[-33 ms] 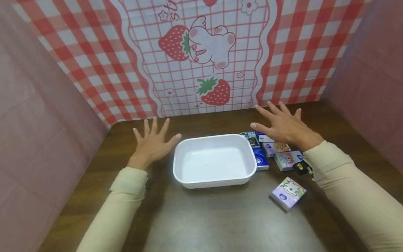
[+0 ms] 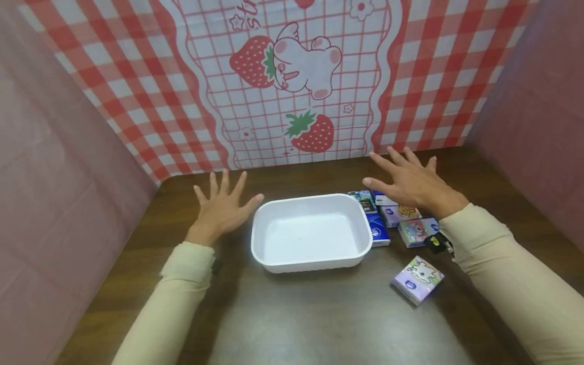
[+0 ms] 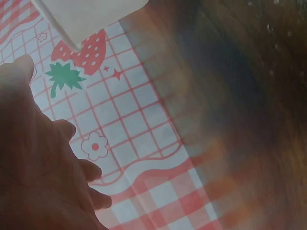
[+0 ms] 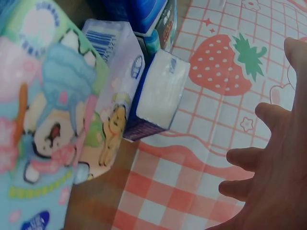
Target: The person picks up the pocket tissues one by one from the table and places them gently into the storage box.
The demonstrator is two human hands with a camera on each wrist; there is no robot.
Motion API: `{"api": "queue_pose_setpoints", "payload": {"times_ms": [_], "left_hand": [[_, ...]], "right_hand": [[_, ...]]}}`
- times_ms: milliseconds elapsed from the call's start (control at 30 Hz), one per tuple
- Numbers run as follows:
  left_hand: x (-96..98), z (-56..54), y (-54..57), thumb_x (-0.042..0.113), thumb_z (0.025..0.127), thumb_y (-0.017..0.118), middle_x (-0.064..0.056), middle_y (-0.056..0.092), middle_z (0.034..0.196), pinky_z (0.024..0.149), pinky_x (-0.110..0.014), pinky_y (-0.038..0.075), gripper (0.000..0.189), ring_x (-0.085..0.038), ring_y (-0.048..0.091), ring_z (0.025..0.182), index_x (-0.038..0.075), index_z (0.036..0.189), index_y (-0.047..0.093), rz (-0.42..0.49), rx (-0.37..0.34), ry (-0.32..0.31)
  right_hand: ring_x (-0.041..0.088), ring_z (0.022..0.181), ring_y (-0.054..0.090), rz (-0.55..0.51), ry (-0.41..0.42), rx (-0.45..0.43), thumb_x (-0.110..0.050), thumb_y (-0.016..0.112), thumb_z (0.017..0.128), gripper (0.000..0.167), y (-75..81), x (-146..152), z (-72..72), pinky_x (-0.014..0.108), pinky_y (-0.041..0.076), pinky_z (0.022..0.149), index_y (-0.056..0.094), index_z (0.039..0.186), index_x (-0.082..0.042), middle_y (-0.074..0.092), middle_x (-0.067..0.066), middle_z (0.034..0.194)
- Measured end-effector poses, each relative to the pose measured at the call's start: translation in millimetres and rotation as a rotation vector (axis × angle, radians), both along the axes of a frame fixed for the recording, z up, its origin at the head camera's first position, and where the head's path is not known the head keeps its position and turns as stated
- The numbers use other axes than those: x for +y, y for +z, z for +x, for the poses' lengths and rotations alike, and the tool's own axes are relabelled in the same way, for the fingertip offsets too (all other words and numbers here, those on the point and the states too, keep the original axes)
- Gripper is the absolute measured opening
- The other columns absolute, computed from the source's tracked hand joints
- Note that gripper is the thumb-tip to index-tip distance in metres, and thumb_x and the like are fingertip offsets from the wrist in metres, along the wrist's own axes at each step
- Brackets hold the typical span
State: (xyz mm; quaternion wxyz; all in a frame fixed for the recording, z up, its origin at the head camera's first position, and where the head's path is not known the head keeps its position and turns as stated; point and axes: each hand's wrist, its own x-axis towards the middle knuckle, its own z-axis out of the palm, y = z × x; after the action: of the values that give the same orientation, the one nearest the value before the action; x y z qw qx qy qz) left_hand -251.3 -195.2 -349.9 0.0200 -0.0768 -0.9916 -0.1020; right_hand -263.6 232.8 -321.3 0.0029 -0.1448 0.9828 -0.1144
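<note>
While both hands hover with fingers spread – holding nothing – the right hand [image 2: 410, 183] hangs over the tissue packs [image 2: 396, 215]; the left hand [image 2: 222, 208] sits just beside the white tray [image 2: 310, 263].

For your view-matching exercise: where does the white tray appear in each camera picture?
Head: the white tray sits centre, between both hands.
Left wrist: only a pale corner, likely the tray, at the top edge.
Right wrist: not in it.
Shared landmark: the strawberry on the backdrop.
</note>
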Motion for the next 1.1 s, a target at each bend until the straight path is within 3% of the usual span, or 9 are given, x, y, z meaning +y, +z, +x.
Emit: {"api": "queue_pose_setpoints", "payload": {"times_ms": [600, 800, 1100], "left_hand": [[1.7, 5.4, -13.2, 0.084, 0.088, 0.022, -0.014, -0.003, 0.167, 0.106, -0.068, -0.023, 0.094, -0.04, -0.013, 0.149, 0.029, 0.162, 0.004, 0.023, -0.029, 0.01], [3.2, 5.9, -16.0, 0.08, 0.092, 0.021, -0.014, 0.011, 0.166, 0.109, -0.069, -0.018, 0.09, -0.039, 0.003, 0.151, 0.024, 0.163, 0.016, 0.051, 0.015, -0.015], [7.6, 8.4, -18.1, 0.071, 0.097, 0.029, -0.007, 0.039, 0.158, 0.117, -0.065, 0.005, 0.079, -0.03, 0.031, 0.146, 0.018, 0.155, 0.04, 0.191, 0.018, -0.032]], "right_hand": [[0.049, 0.148, -0.002, 0.001, -0.001, 0.037, -0.075, 0.034, 0.093, 0.084, -7.4, -10.3, 4.0, 0.078, -0.014, 0.101, 0.014, 0.162, -0.031, 0.008, 0.018, 0.166], [0.05, 0.148, 0.0, -0.005, -0.004, 0.032, -0.074, 0.034, 0.093, 0.084, -7.0, -11.2, 5.3, 0.078, -0.01, 0.104, 0.014, 0.162, -0.031, 0.01, 0.018, 0.166], [0.052, 0.147, 0.01, -0.015, -0.017, 0.041, -0.073, 0.036, 0.094, 0.084, -6.3, -12.4, 8.3, 0.078, -0.001, 0.107, 0.016, 0.162, -0.03, 0.017, 0.021, 0.164]]}}
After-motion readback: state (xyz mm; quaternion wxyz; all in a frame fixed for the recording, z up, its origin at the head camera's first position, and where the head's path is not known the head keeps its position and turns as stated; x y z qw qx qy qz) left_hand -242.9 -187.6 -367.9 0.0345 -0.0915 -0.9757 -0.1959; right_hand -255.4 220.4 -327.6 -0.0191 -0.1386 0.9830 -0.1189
